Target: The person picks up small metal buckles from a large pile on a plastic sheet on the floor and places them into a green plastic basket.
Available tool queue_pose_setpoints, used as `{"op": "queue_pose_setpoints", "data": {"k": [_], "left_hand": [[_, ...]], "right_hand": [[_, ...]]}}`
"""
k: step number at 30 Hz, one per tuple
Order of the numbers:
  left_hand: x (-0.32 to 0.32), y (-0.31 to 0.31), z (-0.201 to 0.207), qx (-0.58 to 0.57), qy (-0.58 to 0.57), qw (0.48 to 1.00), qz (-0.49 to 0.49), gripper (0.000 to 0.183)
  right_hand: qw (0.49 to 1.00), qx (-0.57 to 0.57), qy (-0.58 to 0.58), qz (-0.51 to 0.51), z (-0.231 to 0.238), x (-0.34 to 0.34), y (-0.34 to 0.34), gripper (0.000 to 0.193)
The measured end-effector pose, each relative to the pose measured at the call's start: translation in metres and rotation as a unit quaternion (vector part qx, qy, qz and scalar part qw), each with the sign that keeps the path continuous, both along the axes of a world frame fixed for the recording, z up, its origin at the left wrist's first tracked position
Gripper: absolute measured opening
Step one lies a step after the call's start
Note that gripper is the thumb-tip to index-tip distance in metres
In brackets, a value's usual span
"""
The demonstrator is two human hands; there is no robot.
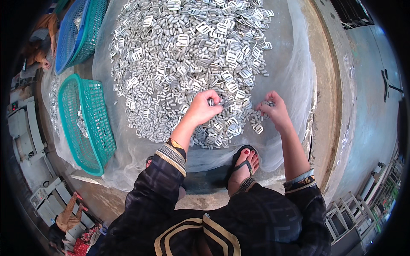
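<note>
A broad heap of grey metal pieces [171, 59] lies before me on a sheet, mixing flat slotted buckles with small pill-shaped slugs. My left hand [204, 107] is over the heap's near part, fingers curled in a pinch around a small grey piece that is mostly hidden. At the heap's right edge, my right hand [274, 110] has its fingers closed on several small grey metal pieces [267, 105]. Just below it lies a slotted buckle [257, 128]. More buckles and slugs are between the two hands.
A green plastic basket [104, 132] with some metal pieces stands at left. Behind it are stacked blue and green baskets [87, 32]. Translucent sheeting [294, 64] lies under the heap. My sandalled foot [243, 166] is at its near edge. Another person's hand [45, 64] shows at far left.
</note>
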State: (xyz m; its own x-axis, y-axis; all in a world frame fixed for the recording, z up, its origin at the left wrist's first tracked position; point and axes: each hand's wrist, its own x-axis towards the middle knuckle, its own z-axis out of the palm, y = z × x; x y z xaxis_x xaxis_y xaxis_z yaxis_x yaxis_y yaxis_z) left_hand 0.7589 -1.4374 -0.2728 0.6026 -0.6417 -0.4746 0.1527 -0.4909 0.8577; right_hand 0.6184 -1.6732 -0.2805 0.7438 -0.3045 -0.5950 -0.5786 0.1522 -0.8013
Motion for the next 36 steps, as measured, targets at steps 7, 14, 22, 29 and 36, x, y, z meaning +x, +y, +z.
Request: {"op": "queue_pose_setpoints", "data": {"k": [7, 14, 22, 29, 36], "left_hand": [[-0.012, -0.030, 0.023, 0.121, -0.240, 0.956, -0.115, 0.046], [-0.023, -0.033, 0.017, 0.190, -0.286, 0.929, -0.136, 0.037], [-0.011, -0.017, 0.027, 0.160, -0.218, 0.957, -0.109, 0.034], [-0.031, -0.033, 0.009, 0.162, -0.368, 0.910, -0.106, 0.040], [-0.010, -0.021, 0.006, 0.139, -0.097, 0.985, -0.019, 0.024]], "right_hand": [[0.862, -0.451, 0.109, 0.202, 0.003, 0.020, 0.047, 0.028], [0.959, -0.258, 0.035, 0.113, -0.001, 0.022, 0.025, 0.029], [0.863, -0.469, -0.001, 0.188, 0.001, 0.040, 0.046, 0.041], [0.981, -0.168, 0.005, 0.101, 0.002, 0.033, 0.025, 0.023], [0.976, 0.199, -0.017, -0.086, 0.019, 0.015, 0.020, 0.021]]}}
